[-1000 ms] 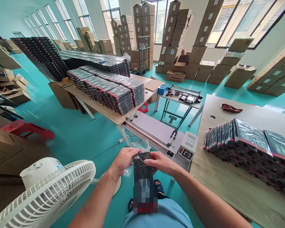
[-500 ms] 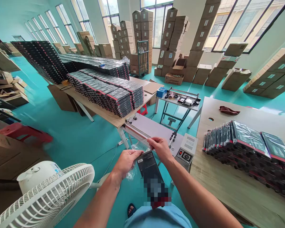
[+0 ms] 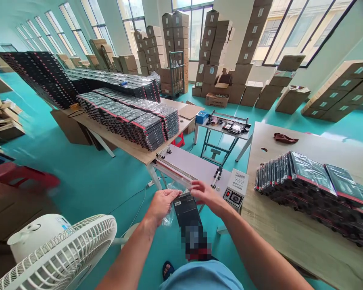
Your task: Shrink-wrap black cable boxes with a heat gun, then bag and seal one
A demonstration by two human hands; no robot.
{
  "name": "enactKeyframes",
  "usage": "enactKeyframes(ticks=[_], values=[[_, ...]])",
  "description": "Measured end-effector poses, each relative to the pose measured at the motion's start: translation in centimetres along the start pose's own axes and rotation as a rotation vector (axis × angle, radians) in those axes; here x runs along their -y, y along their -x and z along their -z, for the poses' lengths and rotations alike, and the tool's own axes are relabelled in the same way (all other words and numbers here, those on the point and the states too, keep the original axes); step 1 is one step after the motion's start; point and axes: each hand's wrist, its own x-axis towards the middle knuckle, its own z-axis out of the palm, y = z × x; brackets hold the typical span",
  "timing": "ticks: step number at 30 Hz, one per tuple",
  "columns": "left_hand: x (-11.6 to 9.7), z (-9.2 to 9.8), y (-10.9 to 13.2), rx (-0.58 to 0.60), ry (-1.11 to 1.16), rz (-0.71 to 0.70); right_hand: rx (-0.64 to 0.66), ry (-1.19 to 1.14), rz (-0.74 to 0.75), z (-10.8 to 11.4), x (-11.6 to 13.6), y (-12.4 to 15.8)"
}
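A flat black package (image 3: 186, 211) with a white label near its top and a red lower edge hangs in front of my body, its lower part pixelated. My left hand (image 3: 163, 205) pinches its upper left corner, and crumpled clear film (image 3: 168, 217) dangles beside the fingers. At the upper right corner of the package is my right hand (image 3: 208, 196), its fingers bent but apart, close to the clear plastic. Just beyond both hands lies the long bar of a sealing machine (image 3: 177, 173), with a grey control box (image 3: 236, 187) at its right end.
Stacks of wrapped black packages (image 3: 130, 117) cover the left table. More wrapped packages (image 3: 317, 181) and a dark red cloth (image 3: 286, 138) lie on the right table (image 3: 260, 217). A white fan (image 3: 69, 249) stands at the lower left. Behind is a small table (image 3: 226, 128) with parts.
My right hand has loosened its pinch, with its fingers spreading at the package's top. My left hand keeps its grip. The view has shifted slightly.
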Motion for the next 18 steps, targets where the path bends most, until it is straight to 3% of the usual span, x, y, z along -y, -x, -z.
enactKeyframes(ticks=[3, 7, 9, 11, 13, 18], values=[[-0.4, 0.5, -0.9, -0.016, 0.009, -0.007, 0.144, -0.015, -0.056, -0.4, -1.3, 1.1], [-1.0, 1.8, -2.6, -0.159, 0.058, -0.056, 0.123, -0.051, -0.069, -0.3, -2.9, 1.5], [-0.8, 1.9, -3.3, -0.089, 0.026, 0.020, 0.106, -0.072, -0.075, 0.3, -3.6, 1.3], [-0.3, 1.3, -3.9, 0.066, -0.063, 0.129, 0.105, -0.094, -0.084, 1.0, -4.3, 1.0], [0.5, 0.2, -4.4, 0.149, -0.109, 0.174, 0.112, -0.115, -0.094, 1.6, -4.7, 0.7], [1.4, -2.1, -5.5, 0.051, -0.103, 0.148, 0.145, -0.139, -0.154, 3.5, -4.4, 0.3]])
